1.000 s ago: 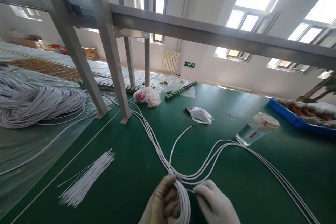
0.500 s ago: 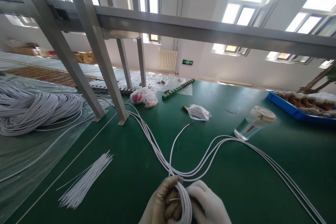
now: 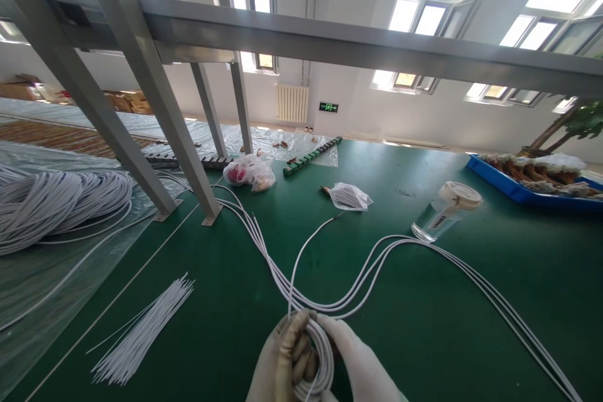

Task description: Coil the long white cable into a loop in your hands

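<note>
Both my hands wear pale gloves at the bottom centre of the head view. My left hand (image 3: 285, 361) grips a small coil of white cable (image 3: 324, 352), with the loops wrapped over its fingers. My right hand (image 3: 360, 367) presses against the coil's right side, fingers closed on it. Several loose white cable strands (image 3: 377, 260) run from the coil across the green table (image 3: 424, 339), some to the back left, others to the lower right. One free cable end (image 3: 330, 221) lies ahead.
A bundle of short white ties (image 3: 136, 336) lies at the left. A big cable heap (image 3: 56, 201) rests on plastic sheeting. Grey frame legs (image 3: 188, 157) stand on the table. A clear lidded cup (image 3: 445, 210), small plastic bags (image 3: 348, 196) and a blue tray (image 3: 527, 191) sit further back.
My right hand has moved left from pinching a strand to closing against the coil in my left hand. The view has shifted slightly, so the table objects appear further left.
</note>
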Demonstrator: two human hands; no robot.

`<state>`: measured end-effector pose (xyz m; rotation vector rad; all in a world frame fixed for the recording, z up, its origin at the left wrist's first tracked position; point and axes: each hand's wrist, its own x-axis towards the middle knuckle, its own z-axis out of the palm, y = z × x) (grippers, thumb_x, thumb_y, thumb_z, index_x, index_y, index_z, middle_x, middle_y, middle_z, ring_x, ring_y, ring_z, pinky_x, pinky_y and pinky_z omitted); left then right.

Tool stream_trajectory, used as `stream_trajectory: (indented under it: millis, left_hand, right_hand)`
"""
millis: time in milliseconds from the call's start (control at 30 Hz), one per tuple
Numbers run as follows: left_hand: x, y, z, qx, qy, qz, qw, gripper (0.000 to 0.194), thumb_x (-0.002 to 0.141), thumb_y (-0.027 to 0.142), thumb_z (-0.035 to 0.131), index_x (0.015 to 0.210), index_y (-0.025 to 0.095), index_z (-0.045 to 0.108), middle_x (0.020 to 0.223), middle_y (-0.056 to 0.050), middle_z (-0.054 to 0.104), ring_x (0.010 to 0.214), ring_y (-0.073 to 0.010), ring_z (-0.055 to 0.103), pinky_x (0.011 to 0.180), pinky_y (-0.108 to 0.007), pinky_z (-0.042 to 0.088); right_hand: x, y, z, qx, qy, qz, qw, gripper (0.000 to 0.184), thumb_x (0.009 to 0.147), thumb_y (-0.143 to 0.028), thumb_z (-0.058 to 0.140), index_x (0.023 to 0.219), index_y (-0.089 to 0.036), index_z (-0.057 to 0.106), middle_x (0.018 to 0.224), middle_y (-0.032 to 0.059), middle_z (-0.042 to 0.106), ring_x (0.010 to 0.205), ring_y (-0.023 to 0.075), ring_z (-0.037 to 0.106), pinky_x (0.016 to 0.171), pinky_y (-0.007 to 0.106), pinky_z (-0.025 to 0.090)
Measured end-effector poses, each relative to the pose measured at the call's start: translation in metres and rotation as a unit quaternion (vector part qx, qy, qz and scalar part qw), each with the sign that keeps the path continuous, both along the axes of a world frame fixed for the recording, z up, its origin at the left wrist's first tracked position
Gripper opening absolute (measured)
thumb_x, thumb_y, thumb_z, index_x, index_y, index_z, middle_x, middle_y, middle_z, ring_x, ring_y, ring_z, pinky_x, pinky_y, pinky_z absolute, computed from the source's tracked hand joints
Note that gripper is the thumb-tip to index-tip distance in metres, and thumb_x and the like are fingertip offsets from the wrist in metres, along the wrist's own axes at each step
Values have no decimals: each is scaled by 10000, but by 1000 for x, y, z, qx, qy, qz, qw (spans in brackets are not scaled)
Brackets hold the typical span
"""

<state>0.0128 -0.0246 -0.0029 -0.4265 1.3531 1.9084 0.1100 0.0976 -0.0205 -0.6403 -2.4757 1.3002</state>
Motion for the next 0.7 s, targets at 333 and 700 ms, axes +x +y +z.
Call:
stream_trajectory:
  millis: [333, 700]
  left_hand:
    - [-3, 1, 6, 32, 50, -57, 997, 327, 629, 0, 849, 809, 237, 715, 747, -13, 687, 914, -283, 699, 930, -384, 546]
    - [-7, 13, -6, 77, -37, -111, 990, 150, 774, 362, 826, 841, 258, 742, 608, -21, 643, 559, -212, 616, 522, -298, 487]
  right_hand:
    - [-11, -1, -11, 31, -60, -56, 996, 739, 696, -235, 829, 1392, -260, 581, 1183, 105, 743, 995, 351, 753, 768, 487, 677]
    - [-4, 15, 2, 100, 125, 66, 985, 293, 1022, -297, 566, 1286, -306, 692, 1176, 42, 758, 1030, 212, 733, 928, 310, 627]
